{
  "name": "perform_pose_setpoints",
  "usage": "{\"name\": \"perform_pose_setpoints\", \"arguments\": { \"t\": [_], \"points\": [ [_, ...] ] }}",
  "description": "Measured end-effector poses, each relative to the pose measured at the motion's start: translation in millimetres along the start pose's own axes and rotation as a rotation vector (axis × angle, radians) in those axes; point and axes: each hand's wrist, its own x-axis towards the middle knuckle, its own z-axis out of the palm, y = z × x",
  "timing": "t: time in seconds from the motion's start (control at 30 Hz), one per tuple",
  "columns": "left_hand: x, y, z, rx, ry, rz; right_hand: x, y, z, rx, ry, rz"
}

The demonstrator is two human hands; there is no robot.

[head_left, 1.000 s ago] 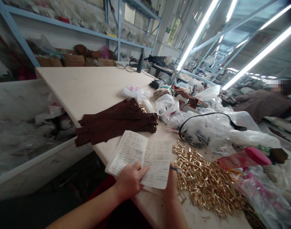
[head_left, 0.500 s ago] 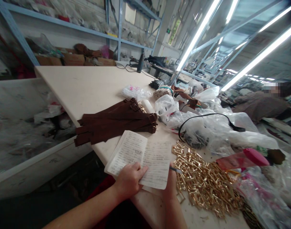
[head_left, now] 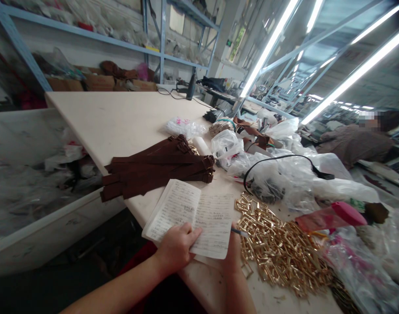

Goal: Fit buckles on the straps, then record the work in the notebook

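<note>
My left hand (head_left: pixel 176 247) rests on the lower left of an open handwritten notebook (head_left: pixel 194 216), holding its pages down at the table's front edge. My right hand (head_left: pixel 233 257) sits at the notebook's right edge, its fingers around a slim pen (head_left: pixel 240 232). The pen's tip is hidden or too small to tell. Just right of that hand lies a heap of gold metal chain links (head_left: pixel 277 248). Beyond the notebook lies a stack of dark brown leather straps with buckles (head_left: pixel 156 168).
The pale worktable (head_left: pixel 121 117) carries several plastic bags (head_left: pixel 284 183) and a black cable (head_left: pixel 277 159). A large white bin of plastic (head_left: pixel 32 187) stands to the left. Blue shelving (head_left: pixel 88 32) runs behind. A seated person (head_left: pixel 352 144) is at the right.
The whole view has drifted slightly left and upward. My hands, the notebook and the pen have kept nearly the same positions.
</note>
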Motion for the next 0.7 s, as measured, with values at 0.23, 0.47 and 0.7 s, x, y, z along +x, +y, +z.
{"name": "perform_pose_setpoints", "arguments": {
  "t": [0.23,0.47,0.7],
  "points": [
    [-0.5,-0.6,0.6,-0.006,0.011,0.002,-0.3,-6.0,-2.3,-0.010,-0.018,0.016],
    [0.0,0.5,-0.6,-0.005,0.014,0.001,-0.5,-1.5,-0.8,-0.004,-0.005,0.007],
    [0.3,1.9,-2.7,-0.004,0.008,-0.002,0.8,-2.6,-1.7,0.009,-0.013,0.002]
  ]
}}
